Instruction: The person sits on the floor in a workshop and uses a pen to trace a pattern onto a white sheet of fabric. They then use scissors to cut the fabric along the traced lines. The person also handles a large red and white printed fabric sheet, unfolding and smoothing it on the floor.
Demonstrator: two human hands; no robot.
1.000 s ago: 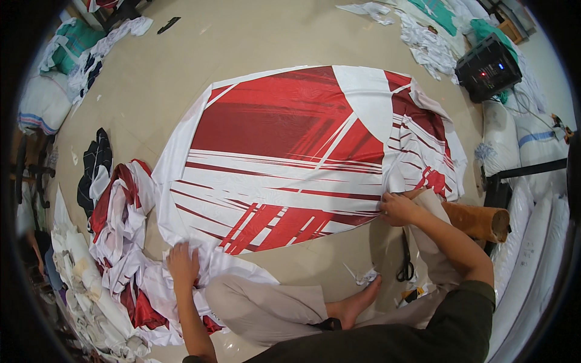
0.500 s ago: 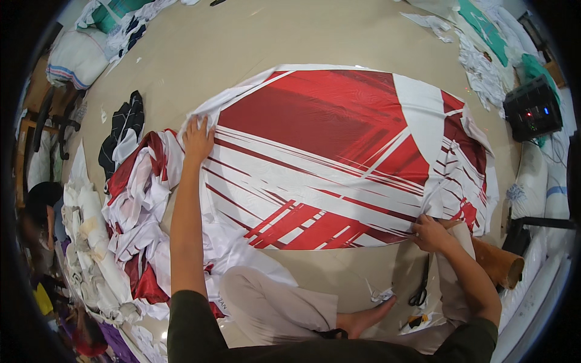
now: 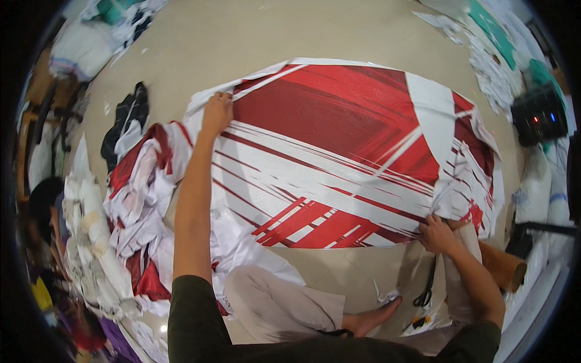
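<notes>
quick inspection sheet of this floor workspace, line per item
surface: beige floor, bare beyond the cloth
job's things: red and white printed fabric panel spread flat on the floor
clutter: heap of red and white fabric pieces at left; black cloth beside it; black scissors by the right knee; cardboard tube at right
hands: left hand grips the panel's far left corner; right hand holds its near right edge
cables: nothing seen
surroundings: black device with small lights at right; white and green printed pieces top right; another person at far left
</notes>
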